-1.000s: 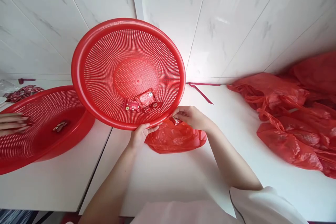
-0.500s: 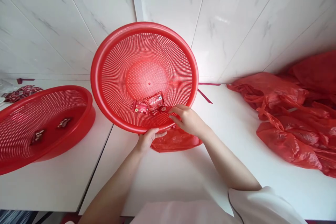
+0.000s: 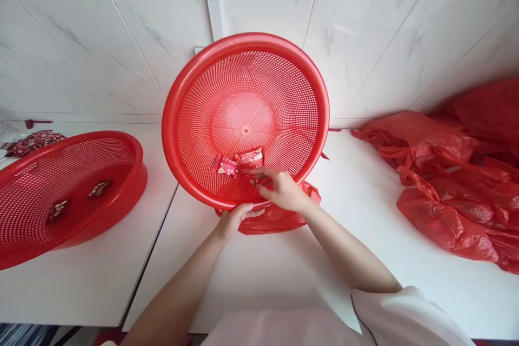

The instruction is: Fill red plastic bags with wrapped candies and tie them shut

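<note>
A large red mesh basket [image 3: 245,73] is tilted toward me, its bottom rim over a red plastic bag [image 3: 275,219] on the table. My left hand [image 3: 235,220] is closed on the basket's near rim. Inside, several small red wrapped packets lie low on the mesh wall, among them a larger packet [image 3: 250,158] and a pinkish packet [image 3: 226,166]. My right hand [image 3: 281,189] reaches in over the lower right rim. Its thumb and fingers close around a small red packet [image 3: 256,180], mostly hidden by the fingers.
On the left stands another red basket [image 3: 133,167] with two small dark packets inside. Behind it lies a pile of red patterned packets [image 3: 34,143]. Several filled red plastic bags [image 3: 446,200] are heaped on the right. A white tiled wall [image 3: 267,0] borders the white table [image 3: 357,232].
The tilted basket has shifted to the right, with my left hand still on its rim. My right hand has moved slightly left and down among the packets, its fingers more closed.
</note>
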The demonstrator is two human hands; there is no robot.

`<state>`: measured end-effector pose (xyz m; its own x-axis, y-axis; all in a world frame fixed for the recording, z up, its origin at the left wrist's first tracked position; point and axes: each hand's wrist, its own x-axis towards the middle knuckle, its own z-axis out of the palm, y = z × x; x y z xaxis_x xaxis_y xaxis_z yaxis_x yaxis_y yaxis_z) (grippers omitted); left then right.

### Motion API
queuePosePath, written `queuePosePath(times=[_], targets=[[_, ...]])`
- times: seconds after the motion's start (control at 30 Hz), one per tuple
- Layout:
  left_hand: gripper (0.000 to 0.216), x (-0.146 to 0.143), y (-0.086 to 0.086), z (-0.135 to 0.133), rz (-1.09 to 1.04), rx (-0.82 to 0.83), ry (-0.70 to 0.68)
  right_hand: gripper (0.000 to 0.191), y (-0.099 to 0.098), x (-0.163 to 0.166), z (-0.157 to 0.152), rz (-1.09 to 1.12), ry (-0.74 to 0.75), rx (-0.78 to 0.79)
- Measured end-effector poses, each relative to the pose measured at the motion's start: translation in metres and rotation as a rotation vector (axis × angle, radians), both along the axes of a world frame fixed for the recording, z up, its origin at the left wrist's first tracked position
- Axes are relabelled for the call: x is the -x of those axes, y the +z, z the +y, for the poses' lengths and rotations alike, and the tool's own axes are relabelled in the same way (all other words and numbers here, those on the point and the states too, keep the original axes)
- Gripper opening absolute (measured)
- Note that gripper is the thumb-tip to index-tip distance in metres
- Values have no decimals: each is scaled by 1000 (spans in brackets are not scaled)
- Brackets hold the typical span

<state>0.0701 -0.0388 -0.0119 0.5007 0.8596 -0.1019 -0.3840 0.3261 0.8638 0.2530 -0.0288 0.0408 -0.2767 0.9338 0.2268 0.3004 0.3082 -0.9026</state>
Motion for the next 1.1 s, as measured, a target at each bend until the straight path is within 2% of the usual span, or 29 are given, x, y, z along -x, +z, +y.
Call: queuePosePath(times=[0.13,0.2,0.3,0.6,0.83,0.97,1.1], targets=[[57,5,6,6,-6,-20,70,35,7,-5,3,622,31,340],[58,7,7,9,-9,-35,92,35,11,-9,4,764,1,420],[53,10,8,12,-14,-50,96,35,14,-12,5,804,-48,428],[45,13,9,16,-34,-28,121,41,11,-14,7,650,-87,309],[28,18,12,21,-2,-27,168,37,11,-16,7,565,-111,277],[32,22,15,25,2,-30,206,22,15,-19,3,271,4,270],[40,24,17,28,10,-34,257,19,15,-19,-3,-103,23,75]])
